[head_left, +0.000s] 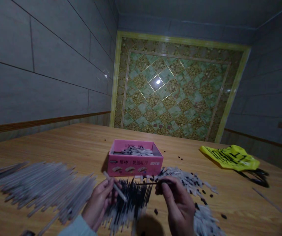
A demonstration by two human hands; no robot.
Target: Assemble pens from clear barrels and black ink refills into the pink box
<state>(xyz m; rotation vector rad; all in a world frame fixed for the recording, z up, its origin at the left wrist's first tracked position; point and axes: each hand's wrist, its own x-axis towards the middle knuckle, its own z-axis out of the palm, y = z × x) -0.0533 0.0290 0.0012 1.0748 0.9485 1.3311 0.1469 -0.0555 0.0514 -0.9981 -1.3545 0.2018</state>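
Note:
My left hand [101, 200] pinches a pale translucent tube [115, 186], which slants across the fingers. Its fingers are just in front of the pink box [134, 165]. My right hand [176, 203] is closed on a thin dark stick [147, 183] that points left toward the other hand. Between and below the hands lies a pile of dark-tipped sticks [133, 200]. Short whitish pieces fill part of the pink box. More short white pieces [180, 177] and small black caps [224, 216] lie beside and behind my right hand.
Many long pale tubes [42, 186] spread over the wooden table [82, 141] at the left. A yellow bag [231, 158] with black handles lies at the right, and a single thin tube [270, 201] is nearer. Tiled walls stand behind.

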